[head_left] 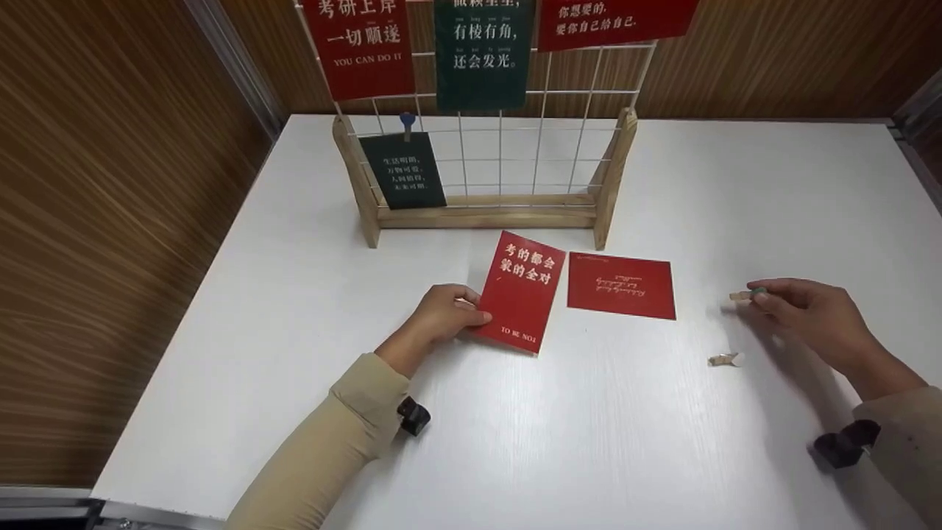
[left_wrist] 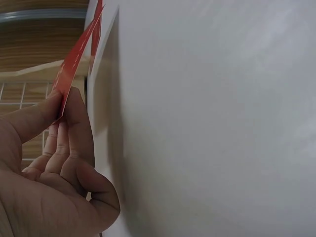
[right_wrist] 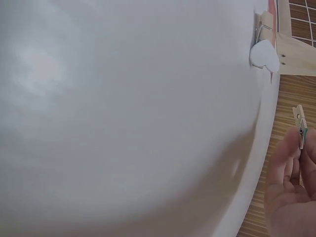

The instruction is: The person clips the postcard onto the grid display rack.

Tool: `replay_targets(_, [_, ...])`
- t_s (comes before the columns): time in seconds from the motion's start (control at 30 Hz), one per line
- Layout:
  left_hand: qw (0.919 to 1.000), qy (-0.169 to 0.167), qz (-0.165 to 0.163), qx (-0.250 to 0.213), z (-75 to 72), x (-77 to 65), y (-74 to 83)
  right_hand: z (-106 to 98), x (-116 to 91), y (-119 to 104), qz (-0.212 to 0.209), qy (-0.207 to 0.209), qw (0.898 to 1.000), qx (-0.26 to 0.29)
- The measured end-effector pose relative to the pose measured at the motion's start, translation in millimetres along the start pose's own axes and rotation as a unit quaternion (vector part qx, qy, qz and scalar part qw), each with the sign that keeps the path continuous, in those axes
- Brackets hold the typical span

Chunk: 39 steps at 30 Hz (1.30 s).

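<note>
Between thumb and fingers, my left hand point(head_left: 444, 315) pinches the lower left edge of a red card point(head_left: 521, 294) with white lettering; the left wrist view shows the card point(left_wrist: 78, 61) tilted up off the table. My right hand point(head_left: 817, 316) pinches a small wooden clothespin point(head_left: 745, 295) with a green piece on it, held above the table at the right. In the right wrist view this clothespin point(right_wrist: 300, 126) points upward from the fingertips. A second clothespin point(head_left: 725, 360), bearing a white heart point(right_wrist: 264, 56), lies on the table below that hand.
Another red card point(head_left: 622, 285) lies flat beside the held one. Behind stands a white wire grid point(head_left: 500, 158) in a wooden stand point(head_left: 486, 216). A dark green card point(head_left: 403, 173) hangs there from a blue-topped clothespin point(head_left: 408, 124); several larger cards hang higher.
</note>
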<state>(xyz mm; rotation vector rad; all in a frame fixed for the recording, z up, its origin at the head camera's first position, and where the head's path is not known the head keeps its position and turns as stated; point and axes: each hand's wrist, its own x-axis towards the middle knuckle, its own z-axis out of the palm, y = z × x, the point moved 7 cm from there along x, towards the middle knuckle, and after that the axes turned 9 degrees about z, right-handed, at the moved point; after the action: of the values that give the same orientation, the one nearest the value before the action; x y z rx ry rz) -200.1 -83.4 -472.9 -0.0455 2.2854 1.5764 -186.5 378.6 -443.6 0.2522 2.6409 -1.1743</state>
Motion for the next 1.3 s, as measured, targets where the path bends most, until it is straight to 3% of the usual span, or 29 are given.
replay_targets(0.1, [1.0000,0.003,-0.001,0.000,-1.0,0.0,-0.3,1.7,2.2,-4.3,-0.009,-0.001,1.000,0.005])
replay_targets(0.33, [0.9999,0.004,-0.009,-0.008,-3.9,0.6,-0.8,9.5,8.7,-19.3,-0.072,-0.028,0.994,0.082])
replay_targets(0.57, [0.9993,0.016,0.018,-0.028,-8.7,2.4,4.1,14.3,13.9,-37.8,-0.057,-0.006,0.996,0.067])
replay_targets(0.7, [0.9984,0.027,0.030,-0.038,-13.1,3.8,9.8,14.5,18.9,-49.5,-0.055,-0.003,0.994,0.095])
replay_targets(0.87, [0.9955,0.039,0.032,-0.080,-18.5,7.2,16.3,14.7,25.6,-67.2,-0.071,-0.010,0.987,0.147])
replay_targets(1.3, [0.9864,0.094,0.048,-0.126,-37.4,22.9,25.9,19.3,43.0,-123.1,-0.120,0.021,0.975,0.185])
